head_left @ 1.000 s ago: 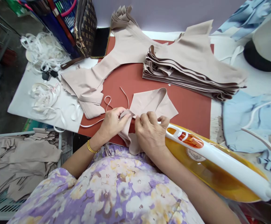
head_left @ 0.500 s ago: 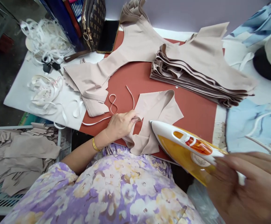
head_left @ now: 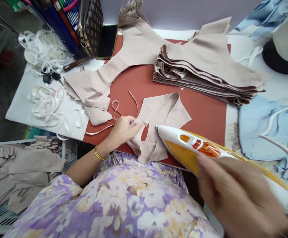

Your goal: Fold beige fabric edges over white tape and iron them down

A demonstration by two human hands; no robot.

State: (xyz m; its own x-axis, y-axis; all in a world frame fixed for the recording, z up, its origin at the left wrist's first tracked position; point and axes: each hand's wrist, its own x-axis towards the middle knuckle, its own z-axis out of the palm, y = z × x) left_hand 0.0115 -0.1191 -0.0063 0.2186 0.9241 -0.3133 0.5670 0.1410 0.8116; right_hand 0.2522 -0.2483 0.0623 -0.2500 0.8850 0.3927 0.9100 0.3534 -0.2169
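Head camera gives me a cut piece of beige cloth [head_left: 167, 112] lying on a red mat [head_left: 134, 79], near the front edge of the white surface [head_left: 22, 96]. My left hand [head_left: 122, 130], with a gold bangle [head_left: 98, 153] at the wrist, has its fingers narrowed on a fold at the near left side of that piece, the thumb laid along the cloth. My right hand [head_left: 238, 195] is blurred in front of a white and amber iron [head_left: 206, 148], so I cannot tell whether its fingers are wide or narrow, or whether they grip the handle. I see the iron's tip overlap the right part of the cloth, but I cannot judge whether it presses. A thin pale cord [head_left: 134, 99] curls on the mat just left of the piece. Beyond it I have a folded beige bundle [head_left: 91, 86] at left and a thick layered stack [head_left: 208, 66] at right. A phone [head_left: 107, 41] lies beside a brown patterned pouch [head_left: 91, 29], white ribbons [head_left: 47, 49] heap at far left, and light blue fabric [head_left: 258, 125] spreads on the right
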